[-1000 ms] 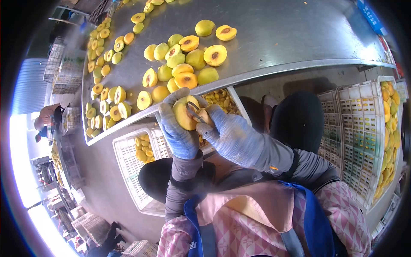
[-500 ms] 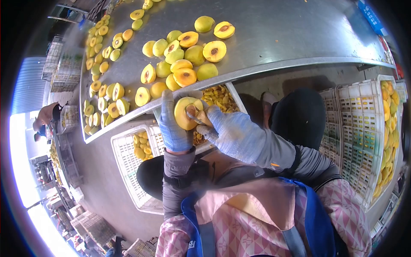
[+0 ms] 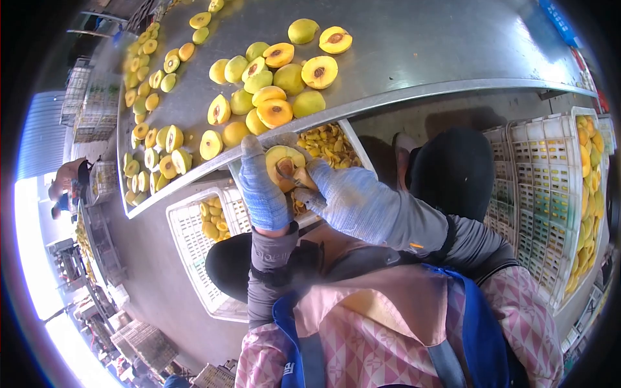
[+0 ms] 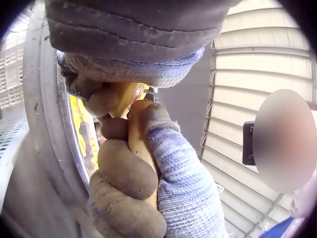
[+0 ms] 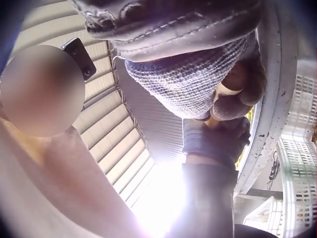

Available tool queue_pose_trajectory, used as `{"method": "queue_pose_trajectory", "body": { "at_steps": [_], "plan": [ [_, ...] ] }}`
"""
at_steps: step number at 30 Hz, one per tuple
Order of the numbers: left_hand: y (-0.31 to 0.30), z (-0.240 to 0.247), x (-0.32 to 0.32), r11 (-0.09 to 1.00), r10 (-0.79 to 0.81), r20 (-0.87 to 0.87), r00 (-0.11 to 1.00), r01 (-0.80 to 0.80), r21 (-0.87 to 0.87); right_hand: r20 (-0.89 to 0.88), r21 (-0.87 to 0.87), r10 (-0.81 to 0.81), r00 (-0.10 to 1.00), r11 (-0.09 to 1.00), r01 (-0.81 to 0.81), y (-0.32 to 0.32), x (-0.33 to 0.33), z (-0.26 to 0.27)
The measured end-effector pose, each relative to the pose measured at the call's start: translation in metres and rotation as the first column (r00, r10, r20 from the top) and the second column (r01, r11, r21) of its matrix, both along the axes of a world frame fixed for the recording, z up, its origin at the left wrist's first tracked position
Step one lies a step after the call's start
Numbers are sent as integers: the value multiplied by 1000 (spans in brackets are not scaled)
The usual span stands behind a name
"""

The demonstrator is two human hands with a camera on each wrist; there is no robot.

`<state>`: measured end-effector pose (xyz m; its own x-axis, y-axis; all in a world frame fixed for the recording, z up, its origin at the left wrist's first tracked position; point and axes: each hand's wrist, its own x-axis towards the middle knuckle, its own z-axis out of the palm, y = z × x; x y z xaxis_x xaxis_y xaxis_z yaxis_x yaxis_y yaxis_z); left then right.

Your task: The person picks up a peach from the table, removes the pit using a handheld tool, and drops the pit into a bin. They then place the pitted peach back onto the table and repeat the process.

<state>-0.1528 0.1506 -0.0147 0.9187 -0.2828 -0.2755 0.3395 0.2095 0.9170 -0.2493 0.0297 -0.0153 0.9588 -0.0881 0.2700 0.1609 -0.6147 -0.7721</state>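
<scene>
In the head view, the gloved left hand [image 3: 264, 187] holds a halved yellow fruit [image 3: 279, 160], its cut face up with a brown pit at the centre. The gloved right hand [image 3: 356, 200] grips a tool by its wooden handle [image 3: 304, 177], and the tool's curved metal tip lies at the pit. The left wrist view shows the right hand's fingers [image 4: 128, 168] curled round the light handle [image 4: 141, 139], close below the left hand [image 4: 129, 69]. In the right wrist view both hands meet, with the fruit mostly hidden.
Halved fruits [image 3: 275, 113] lie on the metal table [image 3: 414, 58]. Below its edge sits a tray of yellow scraps [image 3: 330, 143]. White crates of fruit stand at left [image 3: 194, 258] and right [image 3: 537, 194]. Another person [image 3: 68, 184] is at far left.
The left hand's fingers have straightened beside the fruit, and the fruit's cut face has turned up more into view. The tool's tip has shifted round the pit. The right hand still grips the handle.
</scene>
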Motion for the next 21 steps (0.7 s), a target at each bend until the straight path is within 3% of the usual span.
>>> {"method": "queue_pose_trajectory", "body": {
  "at_steps": [4,6,10,13,15,16,18,19,21],
  "plan": [
    [3,-1,3,1000,-25,4,1000,25,12,-13,21,20,1000,1000,-20,-1,0,-1],
    [4,4,5,987,-114,60,992,107,118,-63,34,57,996,998,-54,-2,0,0],
    [4,5,5,978,-115,28,993,108,180,-31,46,53,998,998,-52,-2,-1,-3],
    [0,6,3,973,-190,127,973,170,158,-84,137,42,996,990,-30,-2,1,-7],
    [-6,3,0,993,-109,266,958,115,-6,-58,270,11,998,963,5,0,3,-11],
    [-5,4,0,993,-113,267,957,118,-4,-56,272,8,998,962,8,-1,4,-10],
    [1,4,-4,982,-134,201,970,103,160,-91,246,48,995,969,-24,-2,2,-7],
    [4,-3,-1,983,-69,134,989,44,180,-95,250,49,994,968,-24,-4,1,-6],
    [7,-2,2,971,-126,168,978,87,221,-220,175,164,962,976,-126,-8,1,-2]
  ]
}}
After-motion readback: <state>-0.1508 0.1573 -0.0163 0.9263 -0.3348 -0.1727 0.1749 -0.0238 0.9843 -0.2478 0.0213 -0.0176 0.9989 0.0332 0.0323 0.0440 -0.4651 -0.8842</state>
